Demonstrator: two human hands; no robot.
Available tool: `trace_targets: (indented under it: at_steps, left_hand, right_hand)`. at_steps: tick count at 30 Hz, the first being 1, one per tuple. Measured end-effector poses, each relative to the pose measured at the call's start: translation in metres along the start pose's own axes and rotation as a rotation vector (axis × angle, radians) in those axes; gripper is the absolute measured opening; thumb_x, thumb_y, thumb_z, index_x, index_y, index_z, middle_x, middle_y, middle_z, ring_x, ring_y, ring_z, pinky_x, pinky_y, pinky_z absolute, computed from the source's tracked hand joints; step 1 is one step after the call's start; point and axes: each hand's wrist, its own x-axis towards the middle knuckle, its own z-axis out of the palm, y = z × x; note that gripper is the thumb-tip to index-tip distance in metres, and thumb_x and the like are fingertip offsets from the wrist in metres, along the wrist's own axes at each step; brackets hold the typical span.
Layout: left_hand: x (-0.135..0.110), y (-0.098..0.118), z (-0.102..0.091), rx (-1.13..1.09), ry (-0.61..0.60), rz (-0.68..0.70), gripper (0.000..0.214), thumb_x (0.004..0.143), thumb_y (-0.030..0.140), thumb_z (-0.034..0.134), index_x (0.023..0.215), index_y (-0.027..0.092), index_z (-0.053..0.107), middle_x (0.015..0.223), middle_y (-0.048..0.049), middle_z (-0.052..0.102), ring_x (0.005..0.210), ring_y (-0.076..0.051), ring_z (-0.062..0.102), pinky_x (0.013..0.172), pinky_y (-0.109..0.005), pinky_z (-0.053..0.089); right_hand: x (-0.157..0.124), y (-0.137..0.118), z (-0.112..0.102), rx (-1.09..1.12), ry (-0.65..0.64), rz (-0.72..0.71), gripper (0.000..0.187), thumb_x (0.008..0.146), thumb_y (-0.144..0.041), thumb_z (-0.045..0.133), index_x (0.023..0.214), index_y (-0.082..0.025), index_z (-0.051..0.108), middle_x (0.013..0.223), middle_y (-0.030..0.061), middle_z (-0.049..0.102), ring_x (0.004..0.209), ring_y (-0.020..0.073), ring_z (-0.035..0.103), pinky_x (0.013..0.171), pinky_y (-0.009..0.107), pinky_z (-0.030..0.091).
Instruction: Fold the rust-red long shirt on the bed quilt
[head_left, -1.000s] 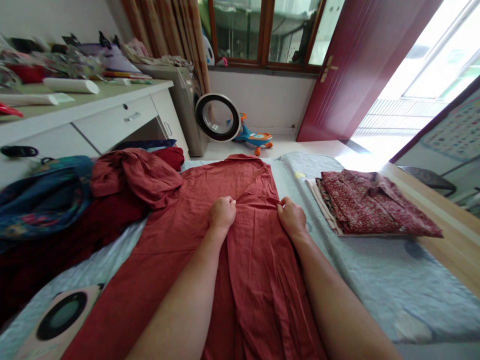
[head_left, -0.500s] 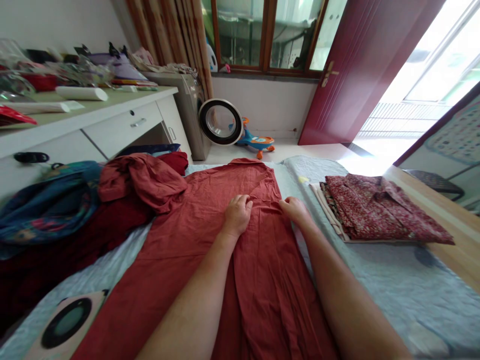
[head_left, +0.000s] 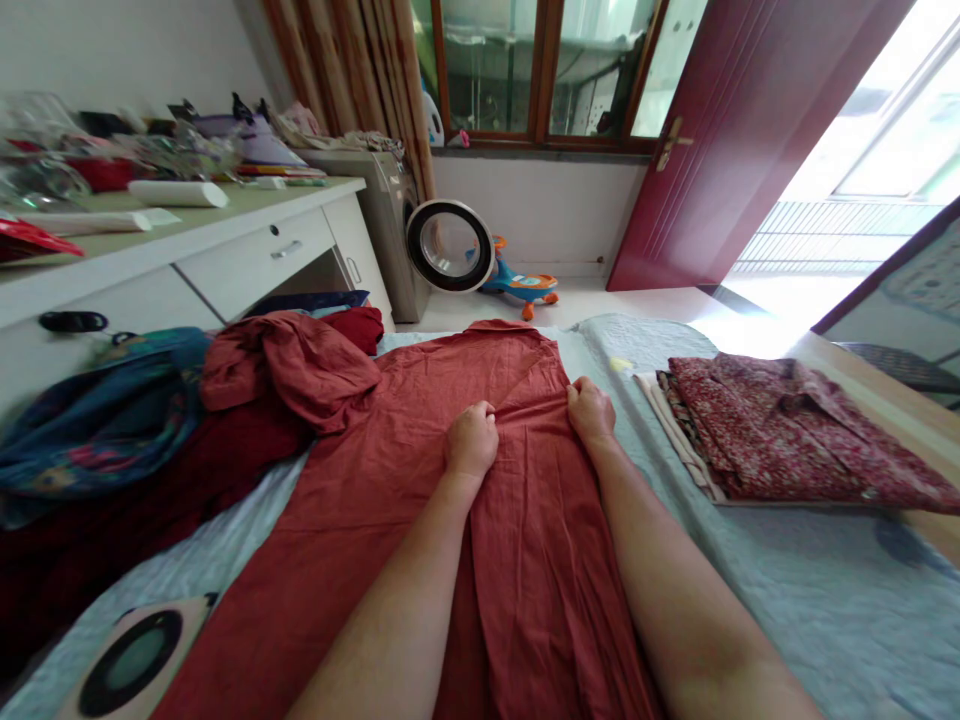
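Note:
A rust-red garment (head_left: 517, 560) lies spread flat along the bed, collar end away from me. My left hand (head_left: 471, 440) rests on its upper middle with the fingers curled, pinching a fold of the cloth. My right hand (head_left: 591, 411) grips the garment's right edge just below the collar, fingers closed on the fabric. A ridge of cloth runs between the two hands.
A folded red floral shirt (head_left: 795, 440) lies on the pale blue bedcover (head_left: 787, 590) to the right. Crumpled red and blue clothes (head_left: 187, 400) pile up on the left. Beyond stand a cluttered white desk (head_left: 225, 240), a washing machine (head_left: 405, 230), a toy car and an open red door.
Both hands have shifted a little up the garment toward the collar. The left hand opened flat half a second ago and is curled on the cloth again.

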Motion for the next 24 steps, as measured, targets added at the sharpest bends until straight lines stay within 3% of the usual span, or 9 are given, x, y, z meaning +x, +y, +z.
trace_targets:
  at_steps: [4,7,12,19,24]
  left_hand:
    - [-0.002,0.002,0.001,0.084,0.051,0.009,0.025,0.088,0.013,0.048,0.103,0.02,0.066,0.102,-0.0086,0.07,0.098,-0.022,0.064,0.085,-0.031,0.046]
    - [-0.003,0.004,0.002,0.122,0.11,0.1,0.029,0.088,0.013,0.049,0.113,0.021,0.062,0.11,-0.0087,0.065,0.106,-0.023,0.059,0.093,-0.033,0.044]
    - [-0.004,0.007,0.006,0.034,0.032,0.252,0.03,0.091,0.026,0.052,0.12,0.02,0.058,0.12,-0.0084,0.062,0.113,-0.022,0.055,0.099,-0.032,0.042]
    - [-0.005,0.007,0.003,0.087,-0.01,0.144,0.053,0.083,0.037,0.064,0.13,0.017,0.05,0.121,-0.0137,0.063,0.114,-0.026,0.059,0.094,-0.032,0.045]
    - [-0.006,0.01,-0.001,0.115,-0.048,0.057,0.044,0.085,0.044,0.061,0.121,0.019,0.056,0.106,-0.0129,0.07,0.097,-0.027,0.068,0.081,-0.033,0.049]
  right_hand:
    - [0.004,0.002,0.001,0.006,-0.011,-0.045,0.024,0.09,-0.03,0.048,0.099,-0.022,0.068,0.106,0.0084,0.068,0.096,0.0206,0.062,0.076,0.027,0.043]
    - [0.017,-0.004,-0.001,0.063,-0.004,-0.039,0.025,0.087,-0.031,0.05,0.1,-0.02,0.069,0.106,0.0095,0.068,0.097,0.0211,0.062,0.078,0.027,0.043]
    - [0.06,-0.025,-0.002,0.206,-0.004,-0.06,0.03,0.085,-0.029,0.054,0.108,-0.015,0.068,0.103,0.0098,0.071,0.095,0.0199,0.063,0.077,0.025,0.043]
    - [0.106,-0.046,0.023,0.314,-0.074,-0.091,0.029,0.084,-0.032,0.053,0.094,-0.014,0.073,0.08,0.0066,0.072,0.072,0.0169,0.064,0.065,0.023,0.044]
    - [0.115,-0.053,0.042,0.402,-0.008,-0.181,0.048,0.077,-0.021,0.048,0.123,-0.012,0.062,0.1,0.0063,0.072,0.08,0.0149,0.064,0.07,0.022,0.047]
